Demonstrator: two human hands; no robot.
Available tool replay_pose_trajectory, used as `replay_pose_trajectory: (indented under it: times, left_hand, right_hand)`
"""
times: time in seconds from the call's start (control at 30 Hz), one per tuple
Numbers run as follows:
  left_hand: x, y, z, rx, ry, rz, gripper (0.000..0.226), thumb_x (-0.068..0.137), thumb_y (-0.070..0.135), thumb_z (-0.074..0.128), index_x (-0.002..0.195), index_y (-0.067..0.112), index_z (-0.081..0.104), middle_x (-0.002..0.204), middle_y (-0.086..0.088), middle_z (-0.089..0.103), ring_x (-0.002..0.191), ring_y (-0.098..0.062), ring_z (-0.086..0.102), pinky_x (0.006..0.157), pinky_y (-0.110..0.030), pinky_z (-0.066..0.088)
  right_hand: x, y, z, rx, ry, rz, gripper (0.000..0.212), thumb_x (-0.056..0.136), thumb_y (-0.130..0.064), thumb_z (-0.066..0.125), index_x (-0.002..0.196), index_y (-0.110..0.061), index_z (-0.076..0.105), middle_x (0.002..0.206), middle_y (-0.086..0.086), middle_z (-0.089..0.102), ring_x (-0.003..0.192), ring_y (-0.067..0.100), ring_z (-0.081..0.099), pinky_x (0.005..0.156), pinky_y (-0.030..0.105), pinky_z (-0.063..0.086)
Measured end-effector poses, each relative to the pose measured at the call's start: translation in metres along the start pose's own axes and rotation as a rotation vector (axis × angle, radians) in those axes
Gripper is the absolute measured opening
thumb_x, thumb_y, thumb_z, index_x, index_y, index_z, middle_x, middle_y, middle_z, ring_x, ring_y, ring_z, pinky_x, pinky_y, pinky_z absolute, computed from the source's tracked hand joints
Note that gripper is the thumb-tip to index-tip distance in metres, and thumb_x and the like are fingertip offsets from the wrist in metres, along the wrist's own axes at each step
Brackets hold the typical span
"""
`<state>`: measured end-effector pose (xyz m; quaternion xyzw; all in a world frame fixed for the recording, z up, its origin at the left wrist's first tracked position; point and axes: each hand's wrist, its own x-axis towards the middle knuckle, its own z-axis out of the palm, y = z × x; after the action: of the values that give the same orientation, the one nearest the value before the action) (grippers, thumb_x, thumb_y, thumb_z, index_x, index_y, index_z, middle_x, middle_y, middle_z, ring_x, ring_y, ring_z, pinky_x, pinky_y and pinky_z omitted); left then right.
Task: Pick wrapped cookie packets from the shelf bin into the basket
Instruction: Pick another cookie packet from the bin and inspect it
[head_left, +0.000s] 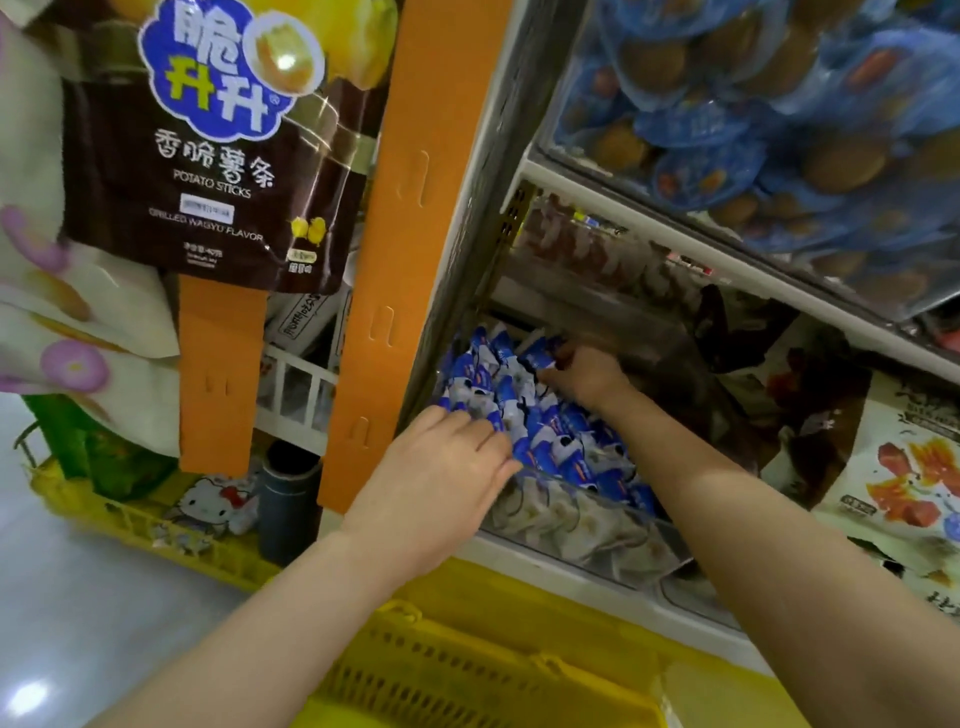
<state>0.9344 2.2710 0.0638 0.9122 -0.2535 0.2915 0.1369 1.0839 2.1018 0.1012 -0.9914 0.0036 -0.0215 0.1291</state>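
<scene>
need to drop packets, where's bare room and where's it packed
The yellow basket below the shelf shows only bare mesh. The shelf bin is crowded: cookie packets heaped across it, left hand resting on the near ones, right hand gripping some farther back.

In the shelf bin (587, 530) lies a heap of blue and white cookie packets (519, 395); the left hand (441, 478) rests at the bin's near left corner with nearly straight fingers lying on the packets; the right hand (587, 379) reaches deeper into the bin, its fingers curled down around some packets. Below the bin stands the yellow basket (467, 670); just left of the bin rises an orange post (410, 260), and above the bin hang blue snack packs (779, 114).
</scene>
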Motion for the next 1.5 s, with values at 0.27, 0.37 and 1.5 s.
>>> replay_pose_trajectory:
  times: [0.27,0.37,1.5]
  left_hand:
    - [0.0,-0.001,0.004,-0.017,0.024,-0.011,0.039,0.093,0.03,0.03,0.082,0.017,0.065,0.075,0.002,0.064,0.071,-0.017,0.058,0.071,-0.032,0.049]
    - [-0.001,0.0,0.004,-0.03,0.018,-0.018,0.039,0.093,0.03,0.03,0.085,0.017,0.066,0.077,0.002,0.065,0.072,-0.017,0.059,0.072,-0.032,0.048]
    - [-0.002,0.002,0.005,-0.042,0.036,-0.008,0.038,0.093,0.03,0.031,0.084,0.016,0.065,0.075,0.001,0.064,0.068,-0.017,0.057,0.069,-0.032,0.046]
  right_hand:
    - [0.003,-0.006,0.01,0.194,-0.062,-0.005,0.028,0.09,-0.026,0.059,0.076,-0.002,0.062,0.077,0.018,0.059,0.079,0.029,0.053,0.077,0.039,0.048]
    - [0.007,-0.002,0.009,0.146,-0.094,-0.039,0.029,0.09,-0.025,0.059,0.102,0.001,0.064,0.105,0.018,0.064,0.084,0.019,0.052,0.078,0.03,0.043]
    - [-0.01,0.032,-0.019,0.162,0.095,0.028,0.026,0.088,-0.016,0.06,0.113,-0.01,0.058,0.11,0.012,0.062,0.091,0.018,0.057,0.079,0.028,0.045]
